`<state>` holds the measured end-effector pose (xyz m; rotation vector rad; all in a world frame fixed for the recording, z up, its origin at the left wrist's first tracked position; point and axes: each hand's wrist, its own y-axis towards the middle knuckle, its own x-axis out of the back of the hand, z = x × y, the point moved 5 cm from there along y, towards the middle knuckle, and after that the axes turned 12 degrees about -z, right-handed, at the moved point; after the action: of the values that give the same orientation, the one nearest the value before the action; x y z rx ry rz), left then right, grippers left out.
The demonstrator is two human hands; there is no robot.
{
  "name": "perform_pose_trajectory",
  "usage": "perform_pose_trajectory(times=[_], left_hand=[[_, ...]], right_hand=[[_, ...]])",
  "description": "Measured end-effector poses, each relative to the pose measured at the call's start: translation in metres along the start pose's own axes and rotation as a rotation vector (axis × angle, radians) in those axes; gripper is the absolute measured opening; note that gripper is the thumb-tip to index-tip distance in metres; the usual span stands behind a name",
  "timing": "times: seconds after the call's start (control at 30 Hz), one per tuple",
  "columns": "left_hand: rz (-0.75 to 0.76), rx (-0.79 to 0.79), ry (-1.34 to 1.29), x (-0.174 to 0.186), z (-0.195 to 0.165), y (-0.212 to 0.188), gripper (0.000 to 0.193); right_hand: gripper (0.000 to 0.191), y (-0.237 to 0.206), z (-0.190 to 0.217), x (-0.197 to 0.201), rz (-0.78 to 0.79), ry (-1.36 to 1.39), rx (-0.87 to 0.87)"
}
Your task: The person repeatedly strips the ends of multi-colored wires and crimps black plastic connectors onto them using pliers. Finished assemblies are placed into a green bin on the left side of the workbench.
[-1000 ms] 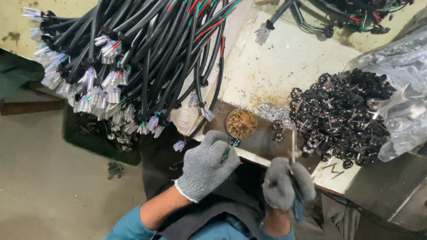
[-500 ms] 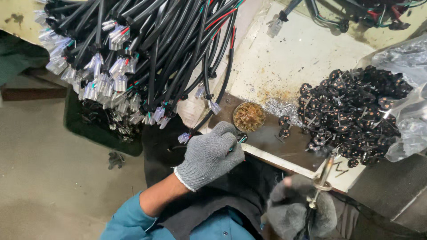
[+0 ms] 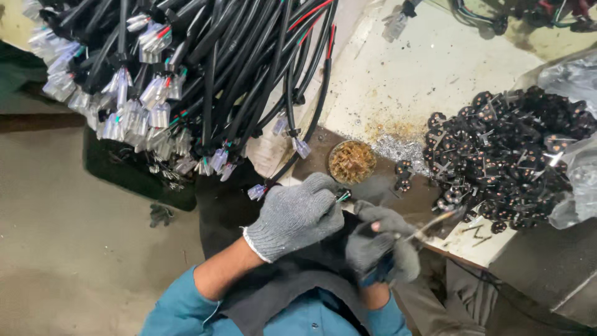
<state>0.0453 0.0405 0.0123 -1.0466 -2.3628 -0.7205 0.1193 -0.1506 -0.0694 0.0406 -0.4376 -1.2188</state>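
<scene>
Wire end: a thin cable tip [image 3: 342, 196] with coloured strands pokes out of the left hand, at the near edge of the tabletop [image 3: 398, 74], just beside a round tin.
Left hand: the left hand [image 3: 297, 214], in a grey knit glove, has its grip closed around the cable tip.
Right hand: the right hand [image 3: 378, 241], also gloved, has its grip wrapped tight on a blue-handled tool [image 3: 429, 225], apparently a soldering iron, though blur hides its tip; the shaft slants up to the right.
Tin: the round tin [image 3: 351, 162] holds brownish-gold wool, and silvery flecks lie scattered to its right.
Parts: a heap of small black components [image 3: 510, 155] with metal pins spills from a clear plastic bag [image 3: 578, 180] on the right.
Cables: a thick bundle of black cables [image 3: 205, 68] with clear plastic connectors hangs over the tabletop's left edge, above the floor [image 3: 68, 261].
</scene>
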Motion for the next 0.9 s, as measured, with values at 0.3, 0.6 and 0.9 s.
perform_pose_trajectory(times=[0.3,0.6,0.9], left_hand=[[0.034,0.028,-0.006,0.001,0.000,0.005,0.021],[-0.037,0.037,-0.067,0.005,-0.003,0.001,0.019],[0.085,-0.096,-0.214,0.020,-0.005,-0.021,0.027]], right_hand=[[0.019,0.016,0.006,-0.021,-0.024,0.257,-0.906],[0.017,0.046,0.073,0.015,-0.139,0.277,0.179],[0.039,0.005,0.045,0.013,0.021,0.344,0.047]])
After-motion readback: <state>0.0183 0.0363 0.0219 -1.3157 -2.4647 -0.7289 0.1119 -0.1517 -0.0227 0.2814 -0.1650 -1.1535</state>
